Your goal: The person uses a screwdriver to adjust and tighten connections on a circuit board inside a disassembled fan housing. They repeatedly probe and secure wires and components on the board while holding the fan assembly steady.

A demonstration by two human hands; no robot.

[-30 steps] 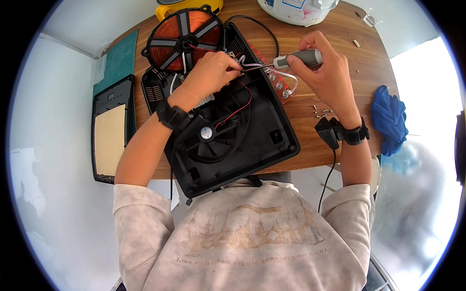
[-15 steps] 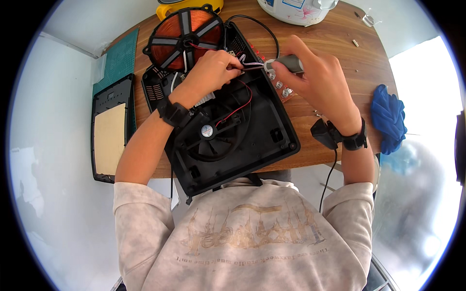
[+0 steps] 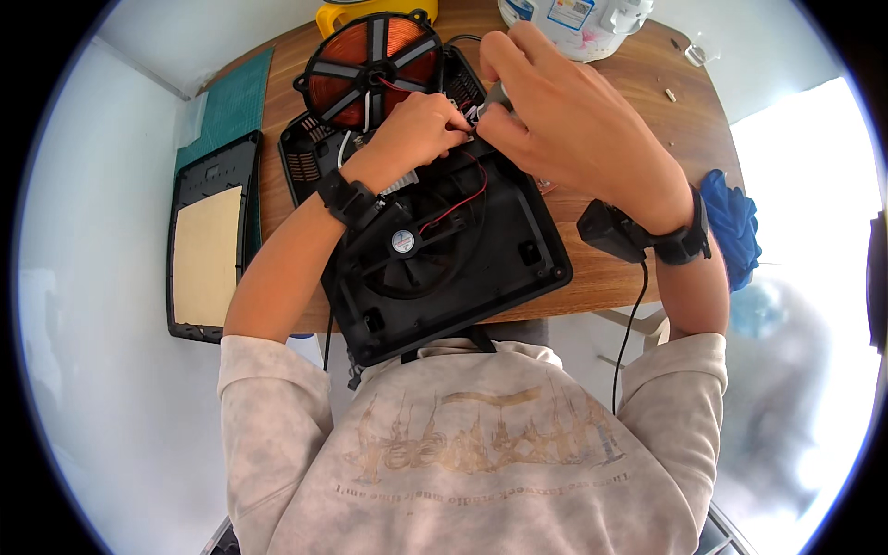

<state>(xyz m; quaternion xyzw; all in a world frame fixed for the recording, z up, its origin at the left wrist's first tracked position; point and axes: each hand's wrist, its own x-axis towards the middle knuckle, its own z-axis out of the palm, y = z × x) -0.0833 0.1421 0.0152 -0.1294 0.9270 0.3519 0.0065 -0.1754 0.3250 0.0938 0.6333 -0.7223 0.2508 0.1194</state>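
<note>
An opened black induction cooker housing (image 3: 490, 250) lies tilted on the table's near edge, a fan (image 3: 407, 268) in its base. Its copper coil (image 3: 319, 92) is raised at the far left of the housing. My left hand (image 3: 416, 134) reaches over the housing's far part, thumb and fingers pinched at a small part beside the wires; what they hold is hidden. Closed around a grey-handled screwdriver (image 3: 497, 95), my right hand (image 3: 564, 129) is close to the left fingertips and hides the tool's tip. A thin red wire (image 3: 483, 180) runs from there toward the fan.
The cooker's black top panel (image 3: 252, 171) leans over a green cutting mat (image 3: 242, 92) at the left. A blue cloth (image 3: 731, 222) is at the table's right edge. At the back stand a white appliance (image 3: 592, 42) and a yellow object (image 3: 333, 17).
My right hand has moved left and turned, bringing the screwdriver upright near my left fingers. My left hand keeps its pinch at nearly the same spot. The view has shifted slightly.
</note>
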